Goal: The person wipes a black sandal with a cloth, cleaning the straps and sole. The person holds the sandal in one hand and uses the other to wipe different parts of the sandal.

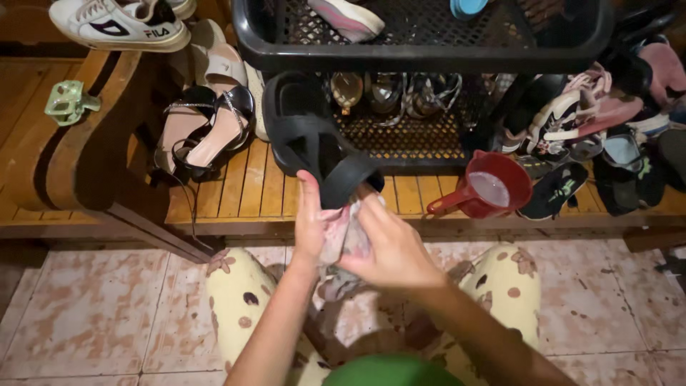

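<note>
A black strappy sandal [307,132] is held up over the wooden slat bench [243,193], sole away from me. My left hand [309,221] grips its heel end from the left. My right hand [389,246] presses a crumpled pale pinkish cloth [343,239] against the sandal's lower end, fingers closed around the cloth. Both hands meet above my knees, which are covered in cream fabric with brown spots [236,293].
A red scoop with water [493,189] stands on the bench to the right. A black plastic shoe rack [429,43] holds several shoes behind. Black heeled sandals [207,132] lie left, a white sneaker [118,21] above them. More shoes pile at right [607,143]. Tiled floor below.
</note>
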